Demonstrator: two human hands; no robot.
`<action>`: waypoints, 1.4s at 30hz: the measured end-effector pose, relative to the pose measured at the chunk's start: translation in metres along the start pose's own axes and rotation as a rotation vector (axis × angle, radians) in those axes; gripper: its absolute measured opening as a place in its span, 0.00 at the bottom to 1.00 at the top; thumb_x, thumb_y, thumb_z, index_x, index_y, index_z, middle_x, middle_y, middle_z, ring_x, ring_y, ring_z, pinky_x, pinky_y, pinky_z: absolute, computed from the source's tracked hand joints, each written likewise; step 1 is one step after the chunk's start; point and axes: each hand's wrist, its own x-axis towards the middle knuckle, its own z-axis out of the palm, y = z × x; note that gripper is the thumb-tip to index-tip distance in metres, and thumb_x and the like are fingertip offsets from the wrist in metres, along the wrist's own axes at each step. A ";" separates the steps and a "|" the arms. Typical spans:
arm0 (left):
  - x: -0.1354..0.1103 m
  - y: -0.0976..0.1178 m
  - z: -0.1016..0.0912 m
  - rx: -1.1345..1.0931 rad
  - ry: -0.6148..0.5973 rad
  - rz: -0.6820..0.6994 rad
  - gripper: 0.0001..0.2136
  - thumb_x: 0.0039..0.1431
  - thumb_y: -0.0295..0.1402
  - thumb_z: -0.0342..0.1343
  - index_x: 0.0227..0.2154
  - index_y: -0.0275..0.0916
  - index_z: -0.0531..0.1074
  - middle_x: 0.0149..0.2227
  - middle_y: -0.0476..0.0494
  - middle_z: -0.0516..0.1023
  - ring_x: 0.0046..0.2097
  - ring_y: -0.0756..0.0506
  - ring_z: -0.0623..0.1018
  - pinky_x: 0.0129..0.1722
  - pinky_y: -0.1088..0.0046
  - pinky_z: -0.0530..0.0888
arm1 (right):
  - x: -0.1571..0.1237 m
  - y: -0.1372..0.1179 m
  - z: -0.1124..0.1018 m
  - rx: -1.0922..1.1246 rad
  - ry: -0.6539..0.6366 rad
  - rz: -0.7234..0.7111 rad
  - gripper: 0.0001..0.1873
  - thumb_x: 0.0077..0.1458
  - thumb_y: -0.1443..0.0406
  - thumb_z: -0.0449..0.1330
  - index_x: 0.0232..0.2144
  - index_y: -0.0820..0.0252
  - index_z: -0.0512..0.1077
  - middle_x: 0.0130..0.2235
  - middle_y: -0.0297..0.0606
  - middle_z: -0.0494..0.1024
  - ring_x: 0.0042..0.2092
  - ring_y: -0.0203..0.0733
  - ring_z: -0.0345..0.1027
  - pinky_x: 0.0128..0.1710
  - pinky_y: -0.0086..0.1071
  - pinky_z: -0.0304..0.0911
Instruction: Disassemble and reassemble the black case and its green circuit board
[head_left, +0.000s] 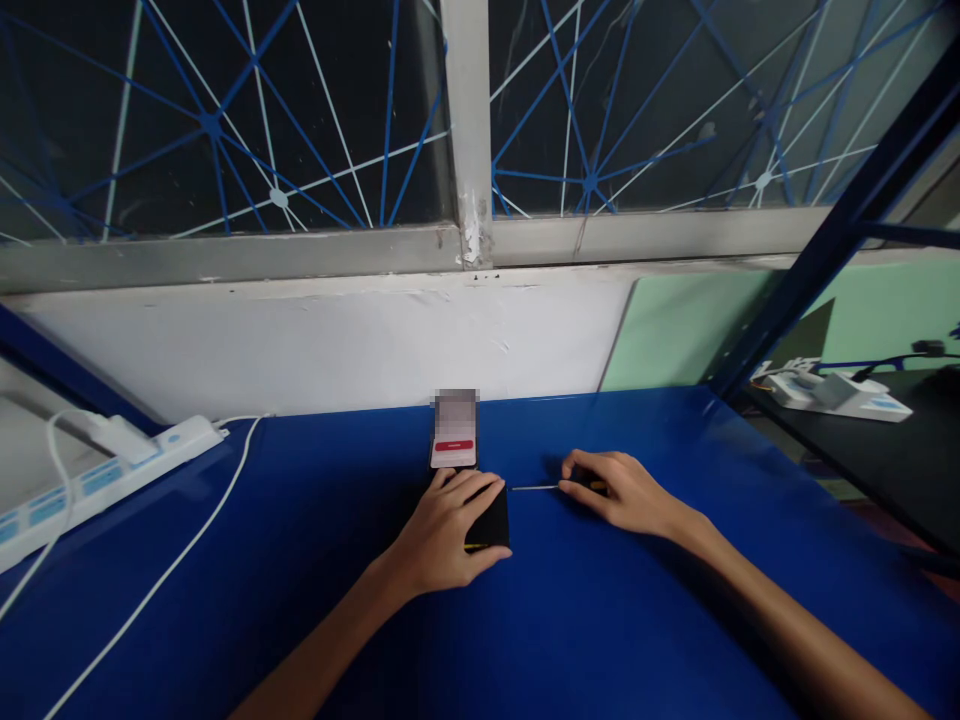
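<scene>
My left hand (448, 528) lies over a small black box-like object (492, 520) on the blue table (585, 620), fingers wrapped on its top and side. My right hand (616, 490) grips the dark handle of a thin screwdriver (534, 488) that lies flat, its metal shaft pointing left toward the black object. Just behind the black object a phone (454, 430) stands upright with a lit screen and a red bar.
A white power strip (97, 475) with a plugged adapter sits at the left edge, and its white cable (187, 550) trails across the table. A white wall and taped window rise behind. At right stand a blue metal frame (817, 260) and a black bench with white devices (832, 392).
</scene>
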 end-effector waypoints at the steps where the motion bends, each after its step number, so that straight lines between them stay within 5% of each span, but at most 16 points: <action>1: 0.000 0.000 0.000 0.001 0.000 -0.001 0.31 0.52 0.43 0.63 0.57 0.38 0.64 0.54 0.36 0.72 0.54 0.35 0.71 0.56 0.51 0.64 | 0.000 0.001 -0.001 -0.004 -0.005 -0.013 0.11 0.61 0.56 0.54 0.36 0.56 0.71 0.26 0.31 0.72 0.26 0.35 0.64 0.28 0.28 0.52; 6: -0.001 0.000 0.000 -0.002 0.010 0.001 0.30 0.51 0.42 0.63 0.56 0.38 0.64 0.54 0.36 0.72 0.54 0.35 0.71 0.55 0.51 0.64 | 0.002 0.008 0.000 -0.019 -0.029 -0.019 0.14 0.56 0.54 0.60 0.29 0.58 0.71 0.31 0.35 0.73 0.29 0.36 0.64 0.29 0.28 0.53; 12: -0.001 -0.001 0.000 0.002 0.009 0.007 0.31 0.51 0.43 0.63 0.57 0.39 0.63 0.54 0.37 0.72 0.54 0.35 0.71 0.55 0.51 0.64 | 0.002 0.006 0.007 -0.010 -0.057 0.068 0.10 0.53 0.60 0.62 0.32 0.56 0.65 0.21 0.26 0.66 0.22 0.33 0.56 0.24 0.27 0.47; 18: 0.000 0.001 -0.001 0.005 -0.003 0.005 0.31 0.51 0.43 0.63 0.57 0.39 0.64 0.54 0.36 0.72 0.54 0.35 0.71 0.55 0.52 0.64 | 0.001 0.000 0.003 0.013 -0.031 0.041 0.11 0.58 0.56 0.57 0.36 0.56 0.67 0.21 0.27 0.68 0.22 0.34 0.59 0.25 0.27 0.48; 27: -0.001 0.000 -0.001 0.001 -0.002 0.004 0.31 0.52 0.43 0.63 0.57 0.39 0.63 0.54 0.36 0.72 0.54 0.35 0.71 0.56 0.51 0.64 | 0.002 0.007 0.001 -0.046 -0.009 0.008 0.13 0.54 0.54 0.61 0.30 0.58 0.70 0.32 0.35 0.74 0.29 0.37 0.64 0.29 0.28 0.53; 34: 0.000 0.002 -0.002 0.003 -0.005 -0.004 0.30 0.52 0.43 0.63 0.57 0.39 0.64 0.54 0.36 0.72 0.54 0.35 0.71 0.55 0.52 0.65 | 0.002 0.006 0.006 -0.043 -0.048 0.065 0.09 0.54 0.59 0.61 0.33 0.56 0.66 0.20 0.26 0.67 0.22 0.34 0.58 0.25 0.27 0.47; 42: 0.000 0.001 -0.001 -0.005 -0.004 0.000 0.30 0.52 0.42 0.63 0.57 0.39 0.64 0.54 0.37 0.72 0.54 0.35 0.71 0.56 0.51 0.64 | 0.001 0.003 -0.001 -0.035 0.000 0.006 0.13 0.60 0.55 0.55 0.33 0.57 0.72 0.29 0.34 0.75 0.28 0.37 0.66 0.28 0.29 0.52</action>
